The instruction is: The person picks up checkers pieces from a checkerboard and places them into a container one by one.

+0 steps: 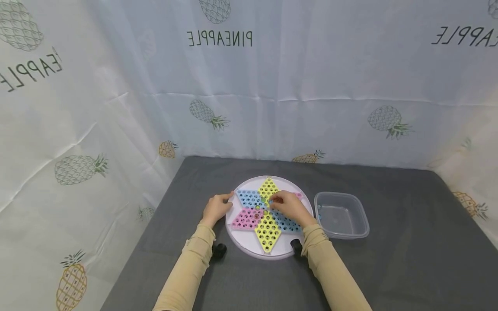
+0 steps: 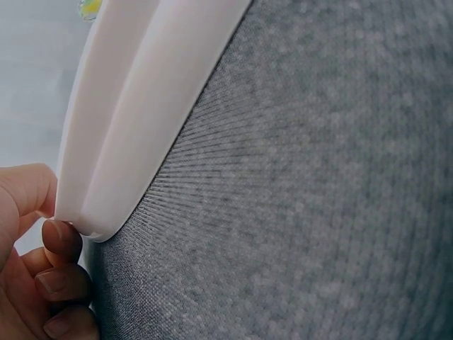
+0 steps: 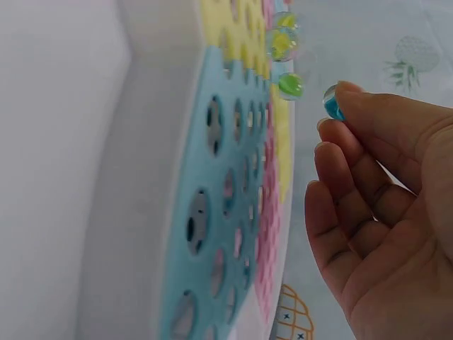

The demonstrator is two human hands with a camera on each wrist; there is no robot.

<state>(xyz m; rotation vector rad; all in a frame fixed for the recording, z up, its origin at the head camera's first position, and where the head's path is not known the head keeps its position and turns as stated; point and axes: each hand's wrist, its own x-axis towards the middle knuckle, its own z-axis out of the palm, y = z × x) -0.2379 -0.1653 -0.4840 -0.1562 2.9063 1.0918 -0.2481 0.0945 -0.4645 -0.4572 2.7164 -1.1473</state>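
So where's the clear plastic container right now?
In the head view, the clear plastic container sits on the dark gray table, just right of the round game board.

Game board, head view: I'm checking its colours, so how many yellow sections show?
2: the far yellow section and the near yellow section, on opposite sides of the board. The right hand covers part of it, possibly hiding more.

Curtained-off booth, sort of building not tellable. White sheets [image 1: 311,71] hang behind table [image 1: 400,259] and at both sides, bearing pineapple prints [image 1: 75,169], mirrored lettering [image 1: 220,38], fold creases [image 1: 342,100]. Grey cloth [image 2: 318,177] covers tabletop.
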